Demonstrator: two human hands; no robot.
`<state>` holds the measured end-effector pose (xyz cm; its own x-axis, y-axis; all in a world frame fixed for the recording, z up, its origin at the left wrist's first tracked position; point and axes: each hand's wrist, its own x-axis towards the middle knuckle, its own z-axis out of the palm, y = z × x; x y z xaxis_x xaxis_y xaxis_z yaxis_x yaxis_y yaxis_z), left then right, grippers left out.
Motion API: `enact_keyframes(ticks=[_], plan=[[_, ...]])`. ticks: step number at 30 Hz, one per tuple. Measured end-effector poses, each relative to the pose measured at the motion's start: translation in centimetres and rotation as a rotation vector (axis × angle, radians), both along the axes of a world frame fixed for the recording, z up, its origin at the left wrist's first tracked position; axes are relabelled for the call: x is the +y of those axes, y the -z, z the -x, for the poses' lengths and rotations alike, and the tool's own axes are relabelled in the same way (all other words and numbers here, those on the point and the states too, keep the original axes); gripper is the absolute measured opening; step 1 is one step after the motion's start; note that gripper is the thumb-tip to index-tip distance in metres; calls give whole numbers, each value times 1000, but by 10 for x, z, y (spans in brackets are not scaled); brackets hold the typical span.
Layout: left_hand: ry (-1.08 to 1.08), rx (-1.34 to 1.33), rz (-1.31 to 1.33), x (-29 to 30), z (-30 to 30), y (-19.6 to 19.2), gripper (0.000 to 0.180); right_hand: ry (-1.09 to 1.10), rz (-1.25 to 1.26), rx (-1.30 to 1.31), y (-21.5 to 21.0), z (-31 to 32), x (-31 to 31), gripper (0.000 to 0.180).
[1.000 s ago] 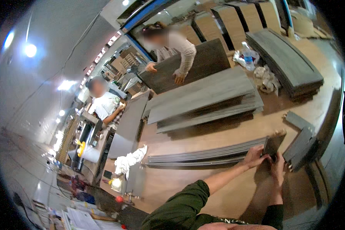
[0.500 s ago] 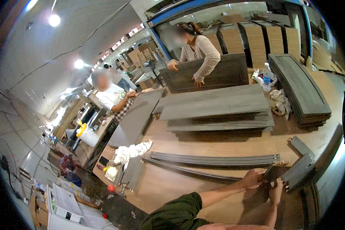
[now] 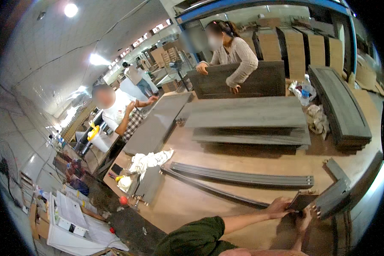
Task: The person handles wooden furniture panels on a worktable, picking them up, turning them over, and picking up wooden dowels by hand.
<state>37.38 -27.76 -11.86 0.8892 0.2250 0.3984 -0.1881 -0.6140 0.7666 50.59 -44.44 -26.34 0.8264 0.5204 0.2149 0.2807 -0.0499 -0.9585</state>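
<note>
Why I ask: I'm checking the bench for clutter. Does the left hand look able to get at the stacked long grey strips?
Probably yes: the stacked grey strips lie just beyond the left hand, with bare tabletop between, though that hand seems busy at a dark piece.

Dark-brown board (image 3: 302, 199); tan tabletop (image 3: 198, 205); green sleeve (image 3: 196, 234); white cloth (image 3: 151, 160); checked garment (image 3: 133, 123).
</note>
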Motion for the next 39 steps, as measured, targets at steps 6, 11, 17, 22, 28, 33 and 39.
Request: enact_keyframes(ticks=[6,11,17,22,28,33,39], plan=[[-24,45,-155,-2,9,-18,43,-135,-364,793,-9,-2,-13,28],[-46,50,-18,-9,23,-15,39,8,-173,703,22,-5,-14,60],[56,566,192,2,17,-20,16,-34,243,-440,-79,28,-6,37],[56,348,428,15,31,-26,18,-80,305,-245,-99,38,5,34],[-82,454,70,3,6,-52,27,3,239,-355,-81,32,-1,27],[-132,341,195,5,11,-48,32,-12,297,-355,-82,37,9,24],[23,298,179,13,3,-38,20,-33,271,-359,-82,31,9,28]])
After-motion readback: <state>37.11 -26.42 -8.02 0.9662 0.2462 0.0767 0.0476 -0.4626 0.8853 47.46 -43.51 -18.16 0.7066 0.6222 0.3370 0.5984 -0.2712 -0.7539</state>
